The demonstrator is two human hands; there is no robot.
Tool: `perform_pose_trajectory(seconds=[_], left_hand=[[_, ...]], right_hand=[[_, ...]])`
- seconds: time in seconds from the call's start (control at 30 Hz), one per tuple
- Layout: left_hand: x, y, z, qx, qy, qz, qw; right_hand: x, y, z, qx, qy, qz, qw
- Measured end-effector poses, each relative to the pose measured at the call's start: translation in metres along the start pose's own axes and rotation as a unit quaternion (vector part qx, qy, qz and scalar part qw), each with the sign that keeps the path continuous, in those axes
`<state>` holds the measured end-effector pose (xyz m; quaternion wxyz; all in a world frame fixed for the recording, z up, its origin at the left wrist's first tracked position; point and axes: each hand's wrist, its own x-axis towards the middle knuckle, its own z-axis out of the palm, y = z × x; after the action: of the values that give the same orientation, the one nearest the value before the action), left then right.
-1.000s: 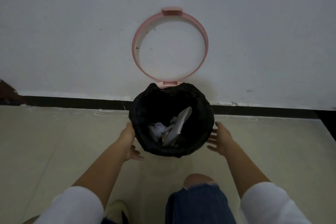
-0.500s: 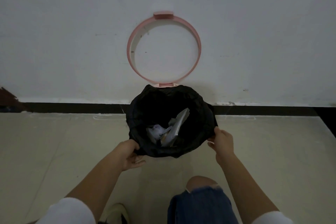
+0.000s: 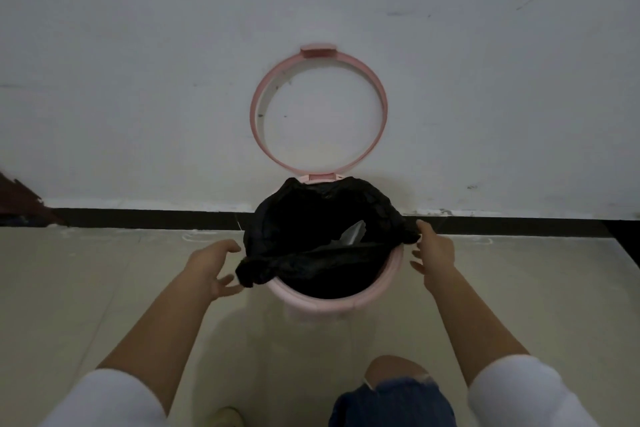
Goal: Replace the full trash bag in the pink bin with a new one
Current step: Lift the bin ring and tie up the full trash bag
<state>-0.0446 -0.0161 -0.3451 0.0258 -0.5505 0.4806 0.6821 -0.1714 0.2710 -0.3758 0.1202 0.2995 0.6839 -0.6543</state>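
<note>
Head view | since 0.5 s ago we'd peeled bag [image 3: 322, 253] hem off near rim of bin [image 3: 346, 302], pink edge exposed | left hand [image 3: 211, 267] half-open beside bunched hem, right hand [image 3: 434, 250] pinching hem | bag in bin, lift-out next

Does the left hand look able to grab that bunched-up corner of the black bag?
Probably yes. The left hand is open right beside the bunched corner of the black bag, which hangs over the pink bin rim, with nothing between them.
</note>
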Motion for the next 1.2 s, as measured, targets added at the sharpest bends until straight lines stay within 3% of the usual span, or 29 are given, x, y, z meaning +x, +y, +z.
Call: perform_pose_trajectory(seconds=[0.1,0.17,0.23,0.4,0.5,0.6,0.73,0.8,0.87,0.93,1.03,1.1,1.2], left_hand=[[0.0,-0.002,0.005,0.002,-0.027,-0.071,0.997],[0.004,-0.004,0.005,0.007,-0.078,-0.113,0.99],[0.005,-0.006,0.003,0.038,-0.1,-0.114,0.988],[0.015,-0.002,-0.003,0.105,0.064,0.058,0.991],[0.013,0.014,0.002,0.088,0.085,0.144,0.982],[0.0,0.036,0.011,0.146,0.157,0.234,0.948],[-0.032,0.056,0.022,0.199,0.176,0.36,0.894],[-0.044,0.061,0.025,0.197,0.135,0.418,0.876],[-0.056,0.065,0.029,0.158,0.032,0.459,0.874],[-0.066,0.065,0.033,0.108,-0.131,0.437,0.883],[-0.069,0.058,0.04,0.111,-0.334,0.374,0.858],[-0.065,0.051,0.044,0.129,-0.377,0.35,0.848],[-0.058,0.041,0.053,0.22,-0.34,0.409,0.818]], right_hand=[[0.0,0.001,0.002,0.021,-0.057,0.111,0.992],[0.002,-0.001,0.006,0.046,-0.075,0.118,0.989],[0.005,-0.006,0.012,0.068,-0.023,0.094,0.993],[0.007,-0.029,0.019,0.032,0.046,-0.044,0.997],[-0.003,-0.048,0.022,0.033,0.015,-0.056,0.998],[-0.016,-0.065,0.025,-0.013,-0.025,-0.143,0.989],[-0.038,-0.086,0.029,-0.123,-0.038,-0.327,0.936],[-0.052,-0.094,0.03,-0.178,-0.049,-0.406,0.895],[-0.067,-0.097,0.032,-0.238,-0.077,-0.47,0.847],[-0.08,-0.096,0.035,-0.284,-0.121,-0.498,0.81],[-0.093,-0.094,0.039,-0.298,-0.152,-0.512,0.791],[-0.1,-0.092,0.041,-0.287,-0.171,-0.514,0.79],[-0.11,-0.088,0.045,-0.274,-0.203,-0.508,0.791]])
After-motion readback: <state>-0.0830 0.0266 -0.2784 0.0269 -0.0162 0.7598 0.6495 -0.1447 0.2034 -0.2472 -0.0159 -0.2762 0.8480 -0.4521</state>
